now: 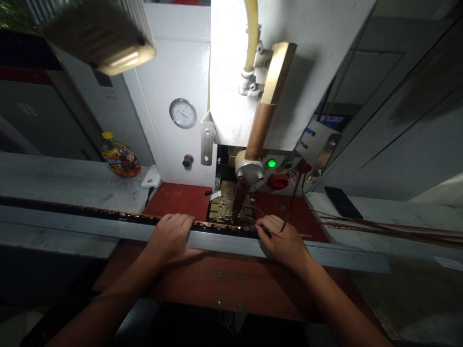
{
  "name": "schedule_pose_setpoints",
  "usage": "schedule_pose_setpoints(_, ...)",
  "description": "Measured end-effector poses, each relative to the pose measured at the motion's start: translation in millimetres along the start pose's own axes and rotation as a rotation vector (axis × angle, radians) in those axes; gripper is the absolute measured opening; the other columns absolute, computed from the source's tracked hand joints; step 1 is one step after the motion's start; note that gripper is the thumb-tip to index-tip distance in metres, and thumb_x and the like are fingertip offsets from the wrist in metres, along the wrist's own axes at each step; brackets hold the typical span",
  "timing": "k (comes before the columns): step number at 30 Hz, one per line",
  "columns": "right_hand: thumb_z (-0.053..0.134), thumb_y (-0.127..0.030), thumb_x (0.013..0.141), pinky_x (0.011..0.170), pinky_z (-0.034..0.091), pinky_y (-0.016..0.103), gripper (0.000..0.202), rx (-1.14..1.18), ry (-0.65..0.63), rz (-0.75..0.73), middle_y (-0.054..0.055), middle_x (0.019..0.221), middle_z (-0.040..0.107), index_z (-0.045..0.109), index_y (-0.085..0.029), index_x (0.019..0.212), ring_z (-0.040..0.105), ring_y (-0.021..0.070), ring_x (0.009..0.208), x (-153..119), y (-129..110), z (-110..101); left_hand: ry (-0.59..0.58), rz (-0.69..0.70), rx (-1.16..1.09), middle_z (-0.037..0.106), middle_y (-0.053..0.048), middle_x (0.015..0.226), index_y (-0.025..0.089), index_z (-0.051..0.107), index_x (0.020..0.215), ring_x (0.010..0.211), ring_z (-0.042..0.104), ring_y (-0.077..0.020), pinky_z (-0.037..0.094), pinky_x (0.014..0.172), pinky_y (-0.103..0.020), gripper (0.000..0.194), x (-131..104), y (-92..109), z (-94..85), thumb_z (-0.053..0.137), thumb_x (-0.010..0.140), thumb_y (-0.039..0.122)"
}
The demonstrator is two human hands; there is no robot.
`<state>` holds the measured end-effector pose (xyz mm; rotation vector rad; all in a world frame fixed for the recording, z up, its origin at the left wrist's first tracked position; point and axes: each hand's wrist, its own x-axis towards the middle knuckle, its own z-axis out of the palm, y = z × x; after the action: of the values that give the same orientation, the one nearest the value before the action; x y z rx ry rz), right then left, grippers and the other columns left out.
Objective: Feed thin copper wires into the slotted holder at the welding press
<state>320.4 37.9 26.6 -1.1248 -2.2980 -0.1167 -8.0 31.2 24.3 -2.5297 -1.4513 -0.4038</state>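
Silver-grey metal rail [224, 243] is seen stretched across from the far left, its top edge lined with copper-coloured and black pieces [213, 226]. Behind it, a yellow-capped bottle [122, 160] is placed. Further along, the rail is clasped by the left hand [171, 237]. At centre, a copper rod [259, 131] is angled down behind the rail. By its top edge, the right hand [280, 237] is curled; whether anything is pinched cannot be told. At right, a dark phone [343, 202] is laid near thin copper strips [361, 229].

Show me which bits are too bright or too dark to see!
In the head view, glare washes out the white panel around the yellowish tube; also in the head view, deep shadow fills the area below the red-brown board.
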Motion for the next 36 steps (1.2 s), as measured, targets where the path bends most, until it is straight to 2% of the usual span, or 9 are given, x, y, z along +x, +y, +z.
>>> schedule_pose_setpoints(20,0.049,-0.021,0.101,0.074,0.045,0.032,0.019,0.023,-0.013,0.045,0.005,0.081,0.069,0.064,-0.02,0.091,0.065,0.0211,0.078,-12,16,-6,-0.028,-0.014,-0.03,0.071,-0.01,0.093,0.018,0.063,0.097,0.087,0.065,-0.0319,0.042,0.081,-0.044,0.072,8,17,0.6,0.055,0.077,0.086)
schedule_pose_setpoints(36,0.05,-0.023,0.101,0.078,0.049,0.032,0.019,-0.005,-0.039,0.102,0.006,0.086,0.072,0.067,-0.02,0.092,0.068,0.0216,0.082,-16,21,-12,-0.036,-0.033,-0.024,0.07,-0.011,0.091,0.019,0.061,0.09,0.086,0.064,-0.032,0.041,0.08,-0.044,0.069,12,26,-0.7,0.054,0.077,0.087)
